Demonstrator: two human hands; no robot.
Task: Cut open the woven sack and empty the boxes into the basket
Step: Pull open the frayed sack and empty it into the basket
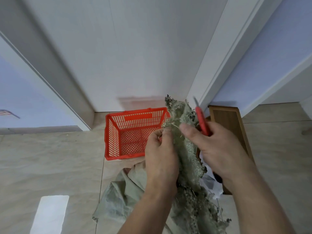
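Observation:
A grey-green woven sack (pixel 186 159) is bunched and raised in front of me, its frayed top edge pointing up and the rest trailing down to the floor. My left hand (pixel 161 152) grips the sack's left side near loose threads. My right hand (pixel 214 146) presses its thumb on the sack and holds a red-handled cutter (pixel 200 117) whose blade points up. A red plastic basket (pixel 116 132) stands on the floor behind the sack and looks empty. No boxes are visible.
A brown wooden cabinet or board (pixel 231 122) stands at the right against the white door frame (pixel 217 53). White plastic (pixel 209 181) shows under my right wrist. The tiled floor (pixel 50 157) stretches to the left, with a bright light patch (pixel 50 215).

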